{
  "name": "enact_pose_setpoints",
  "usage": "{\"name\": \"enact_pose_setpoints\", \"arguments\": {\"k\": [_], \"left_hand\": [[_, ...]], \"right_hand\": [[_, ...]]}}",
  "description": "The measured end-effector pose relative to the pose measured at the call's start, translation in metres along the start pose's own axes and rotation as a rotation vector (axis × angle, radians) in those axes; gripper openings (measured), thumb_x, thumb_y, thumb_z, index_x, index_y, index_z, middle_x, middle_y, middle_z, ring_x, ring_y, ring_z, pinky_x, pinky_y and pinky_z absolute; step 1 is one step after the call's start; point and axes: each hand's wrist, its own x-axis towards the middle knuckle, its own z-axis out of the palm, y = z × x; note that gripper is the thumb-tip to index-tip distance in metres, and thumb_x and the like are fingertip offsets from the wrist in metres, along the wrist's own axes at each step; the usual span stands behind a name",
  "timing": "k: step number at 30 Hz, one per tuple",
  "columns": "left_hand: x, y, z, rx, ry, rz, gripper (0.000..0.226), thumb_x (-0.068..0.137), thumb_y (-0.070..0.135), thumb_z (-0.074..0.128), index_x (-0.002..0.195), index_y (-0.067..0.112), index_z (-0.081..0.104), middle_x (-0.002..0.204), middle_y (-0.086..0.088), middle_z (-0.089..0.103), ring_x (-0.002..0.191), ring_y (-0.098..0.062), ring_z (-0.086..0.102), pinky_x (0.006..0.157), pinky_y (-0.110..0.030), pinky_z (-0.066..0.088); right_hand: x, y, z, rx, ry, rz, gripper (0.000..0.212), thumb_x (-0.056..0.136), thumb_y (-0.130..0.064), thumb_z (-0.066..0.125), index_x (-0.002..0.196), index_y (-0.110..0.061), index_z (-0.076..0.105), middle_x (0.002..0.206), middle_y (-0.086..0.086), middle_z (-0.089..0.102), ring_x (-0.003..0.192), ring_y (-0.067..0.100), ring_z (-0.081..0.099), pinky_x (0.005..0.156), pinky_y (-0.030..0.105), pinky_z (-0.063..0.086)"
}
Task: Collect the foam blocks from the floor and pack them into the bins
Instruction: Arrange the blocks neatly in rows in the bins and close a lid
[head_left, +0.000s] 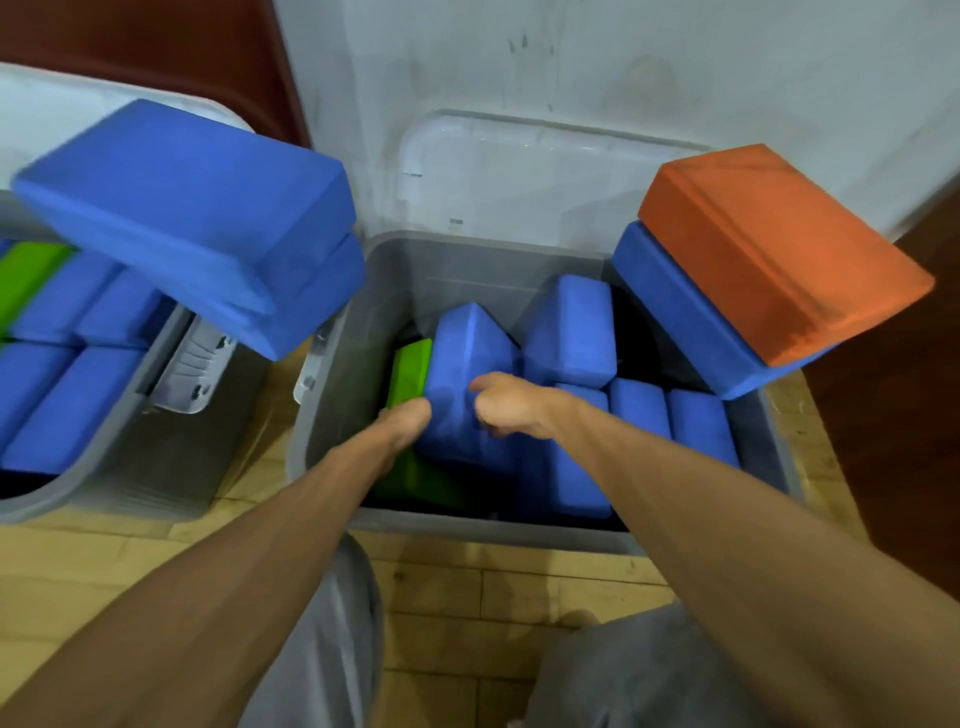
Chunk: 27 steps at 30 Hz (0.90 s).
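Both my hands reach into the middle grey bin. My left hand and my right hand grip a tilted blue foam block from either side. A green block stands just left of it. More blue blocks stand and lie in the bin to the right. Two stacked blue blocks rest on the rims between the two bins. An orange block lies on a blue block at the bin's right rim.
A second grey bin at the left holds several blue blocks and a green one. A clear lid leans on the white wall behind the middle bin. Wooden floor and my grey trouser legs fill the foreground.
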Motion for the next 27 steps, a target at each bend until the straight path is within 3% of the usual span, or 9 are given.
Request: {"name": "enact_pose_setpoints", "arguments": {"k": [2,5,7,10,12,16,20,24,27], "left_hand": [[0.010,-0.010,-0.002,-0.055,0.009,-0.021,0.073,0.074,0.040,0.044,0.137,0.002,0.047,0.139,-0.017,0.050,0.128,-0.035,0.048,0.104,-0.041,0.043],[0.029,-0.025,-0.005,-0.075,0.055,-0.065,0.079,0.064,0.039,0.043,0.134,0.004,0.049,0.142,-0.018,0.047,0.133,-0.039,0.041,0.105,-0.051,0.040],[0.002,-0.012,-0.013,-0.111,0.064,-0.067,0.061,0.074,0.031,0.043,0.124,-0.002,0.055,0.129,-0.018,0.057,0.120,-0.039,0.053,0.094,-0.044,0.048],[-0.053,0.017,-0.014,-0.131,0.044,-0.052,0.037,0.091,0.009,0.039,0.123,-0.003,0.052,0.116,-0.024,0.059,0.104,-0.038,0.061,0.075,-0.039,0.051],[-0.056,0.019,-0.011,-0.158,0.058,-0.032,0.041,0.091,0.007,0.036,0.130,-0.003,0.047,0.125,-0.024,0.055,0.108,-0.039,0.058,0.079,-0.041,0.051],[-0.048,0.015,-0.010,-0.206,0.047,-0.008,0.049,0.081,0.021,0.041,0.124,0.003,0.054,0.124,-0.022,0.057,0.111,-0.040,0.056,0.090,-0.039,0.048],[0.082,-0.036,-0.021,-0.178,0.112,-0.005,0.072,0.044,0.043,0.041,0.111,0.028,0.060,0.126,-0.022,0.057,0.109,-0.047,0.054,0.095,-0.062,0.044],[-0.062,0.031,-0.036,-0.244,0.111,0.094,0.053,0.069,0.043,0.042,0.116,0.027,0.060,0.119,-0.010,0.062,0.103,-0.032,0.057,0.092,-0.044,0.048],[-0.108,0.059,-0.027,-0.155,0.125,0.286,0.022,0.086,0.019,0.042,0.092,0.017,0.064,0.113,-0.017,0.064,0.104,-0.034,0.059,0.090,-0.044,0.047]], "right_hand": [[-0.002,-0.006,0.004,0.101,0.004,0.006,0.049,0.085,0.005,0.033,0.132,0.004,0.045,0.105,0.018,0.052,0.088,0.028,0.053,0.082,0.037,0.050],[-0.004,-0.005,0.007,0.084,0.034,-0.009,0.054,0.090,0.001,0.031,0.143,-0.005,0.038,0.140,0.013,0.045,0.120,0.032,0.051,0.099,0.038,0.048],[-0.003,-0.001,0.009,0.037,0.055,0.009,0.057,0.092,-0.002,0.033,0.148,-0.008,0.030,0.148,0.012,0.038,0.128,0.032,0.046,0.105,0.040,0.043],[0.000,0.001,0.015,0.094,-0.023,0.125,0.045,0.087,0.000,0.039,0.131,-0.004,0.046,0.119,0.018,0.052,0.101,0.033,0.055,0.088,0.040,0.051],[-0.002,0.000,0.016,0.198,-0.048,0.162,0.023,0.081,0.006,0.042,0.100,-0.002,0.054,0.097,0.019,0.052,0.083,0.031,0.052,0.072,0.036,0.046],[0.000,0.002,0.012,0.322,-0.003,0.160,0.018,0.077,0.012,0.041,0.074,-0.003,0.049,0.085,0.019,0.049,0.079,0.031,0.050,0.076,0.038,0.046],[-0.007,-0.002,-0.008,0.547,0.154,0.170,0.013,0.084,0.004,0.046,0.090,-0.005,0.053,0.077,0.010,0.049,0.078,0.025,0.053,0.079,0.033,0.050],[-0.016,-0.006,-0.030,0.684,0.224,0.119,0.021,0.086,-0.014,0.051,0.105,-0.008,0.057,0.096,0.009,0.057,0.078,0.024,0.055,0.069,0.029,0.047],[-0.014,-0.018,-0.028,0.597,0.264,0.050,0.012,0.086,-0.019,0.053,0.095,-0.012,0.057,0.093,0.007,0.058,0.074,0.022,0.054,0.062,0.025,0.038]]}}
